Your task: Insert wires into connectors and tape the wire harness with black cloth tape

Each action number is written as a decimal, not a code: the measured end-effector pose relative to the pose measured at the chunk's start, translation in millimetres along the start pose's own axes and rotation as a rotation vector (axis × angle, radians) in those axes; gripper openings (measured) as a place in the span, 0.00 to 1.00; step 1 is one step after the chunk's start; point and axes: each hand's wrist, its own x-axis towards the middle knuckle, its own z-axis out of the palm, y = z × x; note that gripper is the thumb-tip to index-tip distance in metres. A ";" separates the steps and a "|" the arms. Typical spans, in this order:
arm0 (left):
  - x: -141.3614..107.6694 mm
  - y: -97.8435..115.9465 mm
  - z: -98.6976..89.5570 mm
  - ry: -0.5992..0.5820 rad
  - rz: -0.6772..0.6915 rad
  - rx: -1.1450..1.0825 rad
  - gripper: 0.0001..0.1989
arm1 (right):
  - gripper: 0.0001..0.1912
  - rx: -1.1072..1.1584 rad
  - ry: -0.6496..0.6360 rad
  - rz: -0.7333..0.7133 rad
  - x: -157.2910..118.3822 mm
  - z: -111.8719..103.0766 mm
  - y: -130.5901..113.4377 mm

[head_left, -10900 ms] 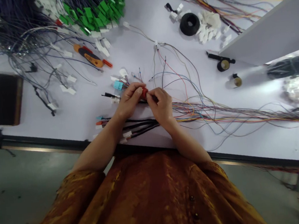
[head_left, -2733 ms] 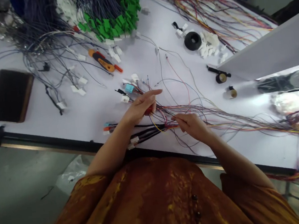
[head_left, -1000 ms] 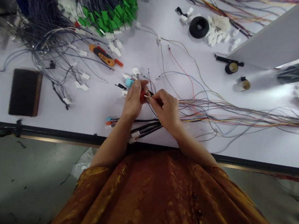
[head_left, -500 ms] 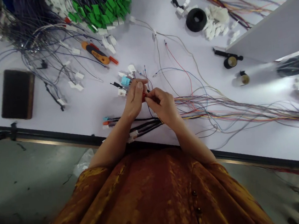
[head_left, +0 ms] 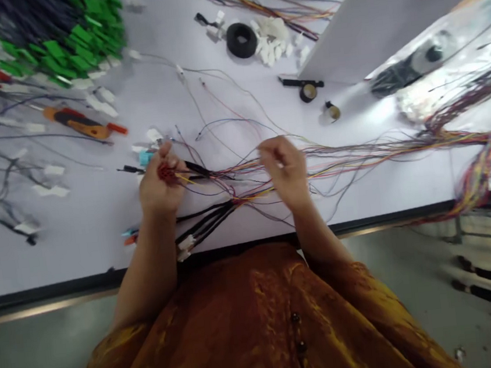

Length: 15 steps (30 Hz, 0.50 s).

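Head camera view shows the two hands apart above the tabletop [head_left: 80,242]. The left hand [head_left: 158,190] is turned partly upward, its fingers curled round a red connector [head_left: 167,173], from which thin wires, one of them yellow, run out to the right. The right hand [head_left: 287,171] is over the long wire bundle [head_left: 364,147], thumb and fingers bent; whether it pinches a wire, I cannot tell. Just beyond the left hand is a light blue connector [head_left: 145,157]. Black sleeved cables [head_left: 209,217] lie nearer the body, with white connectors [head_left: 186,244] at their ends. Farther left are an orange and black tool [head_left: 81,124] and a heap of green connectors [head_left: 82,46]. A black ring [head_left: 241,40] lies beside small white pieces [head_left: 272,40], near an upright white panel [head_left: 368,19].
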 end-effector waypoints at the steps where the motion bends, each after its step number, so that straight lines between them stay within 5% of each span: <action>1: 1.5 2.1 0.1 -0.006 -0.033 -0.051 0.13 | 0.10 -0.070 0.114 0.044 -0.6 -21.2 12.8; 3: 1.6 4.3 0.9 -0.023 -0.061 -0.095 0.14 | 0.12 -0.279 0.168 0.178 -2.1 -57.5 40.3; 6: -1.2 4.0 4.5 0.001 -0.056 -0.083 0.16 | 0.18 -0.542 -0.019 0.408 -3.8 -80.7 72.4; 10: -3.8 4.2 11.0 0.088 -0.098 -0.073 0.21 | 0.13 -0.702 -0.096 0.501 -3.1 -62.1 85.2; 15: -4.8 4.6 10.5 0.104 -0.099 -0.095 0.20 | 0.07 -0.647 -0.088 0.363 -8.3 -47.5 83.0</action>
